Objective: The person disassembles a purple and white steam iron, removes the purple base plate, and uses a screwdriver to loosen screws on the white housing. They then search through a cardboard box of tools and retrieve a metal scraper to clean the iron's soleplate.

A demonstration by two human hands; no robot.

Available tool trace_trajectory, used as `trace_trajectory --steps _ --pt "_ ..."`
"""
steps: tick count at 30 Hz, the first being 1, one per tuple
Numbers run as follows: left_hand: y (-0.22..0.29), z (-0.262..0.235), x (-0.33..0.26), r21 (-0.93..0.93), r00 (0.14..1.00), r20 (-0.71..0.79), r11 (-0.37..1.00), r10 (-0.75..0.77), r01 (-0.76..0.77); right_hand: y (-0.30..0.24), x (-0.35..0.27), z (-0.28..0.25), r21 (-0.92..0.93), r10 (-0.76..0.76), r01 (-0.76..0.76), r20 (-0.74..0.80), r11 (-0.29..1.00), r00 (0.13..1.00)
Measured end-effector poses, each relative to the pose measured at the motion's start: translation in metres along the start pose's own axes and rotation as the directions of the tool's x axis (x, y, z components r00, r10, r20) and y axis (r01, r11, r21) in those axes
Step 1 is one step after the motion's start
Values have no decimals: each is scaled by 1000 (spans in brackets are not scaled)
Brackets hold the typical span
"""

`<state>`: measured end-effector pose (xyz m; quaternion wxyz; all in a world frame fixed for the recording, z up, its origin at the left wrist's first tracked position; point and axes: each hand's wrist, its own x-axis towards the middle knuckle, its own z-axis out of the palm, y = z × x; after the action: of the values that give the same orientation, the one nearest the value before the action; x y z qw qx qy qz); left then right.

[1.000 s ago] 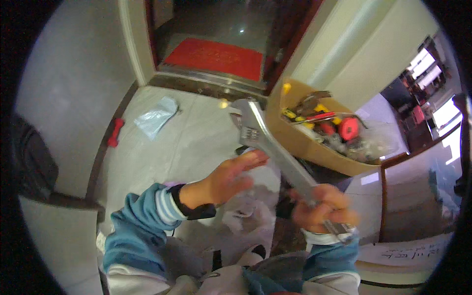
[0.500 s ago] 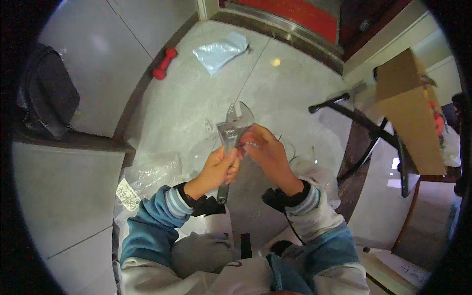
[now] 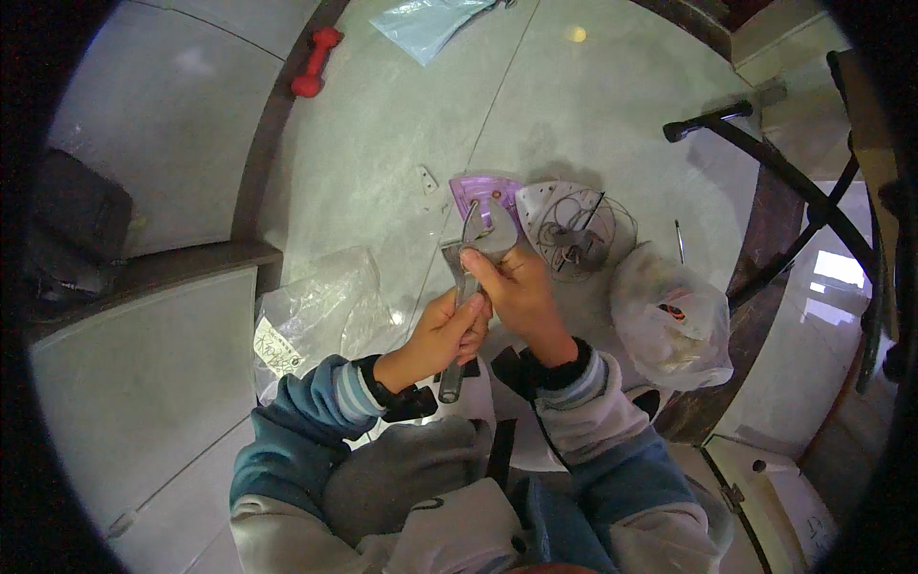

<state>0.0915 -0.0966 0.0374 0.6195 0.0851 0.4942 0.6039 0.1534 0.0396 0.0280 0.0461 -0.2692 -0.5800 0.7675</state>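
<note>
A silver adjustable wrench (image 3: 450,383) is in both my hands, jaws pointing away from me and handle end toward my lap. My left hand (image 3: 438,335) is closed around its handle. Gripping near the head is my right hand (image 3: 524,297), its thumb lying by the jaw. Just beyond the wrench head, a purple fan-shaped piece (image 3: 486,189) lies on the floor, partly covered by the jaws. Beside it is a white perforated fan-shaped piece (image 3: 547,196) with a tangle of thin wire (image 3: 585,239) on it.
A clear plastic bag (image 3: 335,297) lies left, a filled translucent bag (image 3: 674,335) right, near a thin rod-like tool (image 3: 680,241). Farther off are a red dumbbell (image 3: 315,65) and a pale blue bag (image 3: 430,27). Black stand legs (image 3: 765,153) rise at right.
The view has tilted down, revealing the purple and white pieces beyond the wrench. My right hand's fingers have shifted, and its thumb now lies along the wrench head.
</note>
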Motion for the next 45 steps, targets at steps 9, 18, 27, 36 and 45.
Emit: trace_trajectory --steps 9,18,27,36,45 --pt "-8 1 4 35 999 -30 998 -44 45 25 2 7 343 25 8 -91 939 996" --pt "-32 -10 4 46 990 -100 994 -99 104 49 4 0 134 67 -46 -154 990 986" --pt "-44 -14 -2 38 980 -92 983 -174 179 54 -5 -12 370 181 -215 124 904 976" --pt "-57 -19 3 15 972 -119 978 -205 208 77 0 -17 225 241 -266 131 938 962" --pt "-58 -25 -1 -30 962 -195 982 -190 188 100 5 -27 268 125 -168 172 949 977"
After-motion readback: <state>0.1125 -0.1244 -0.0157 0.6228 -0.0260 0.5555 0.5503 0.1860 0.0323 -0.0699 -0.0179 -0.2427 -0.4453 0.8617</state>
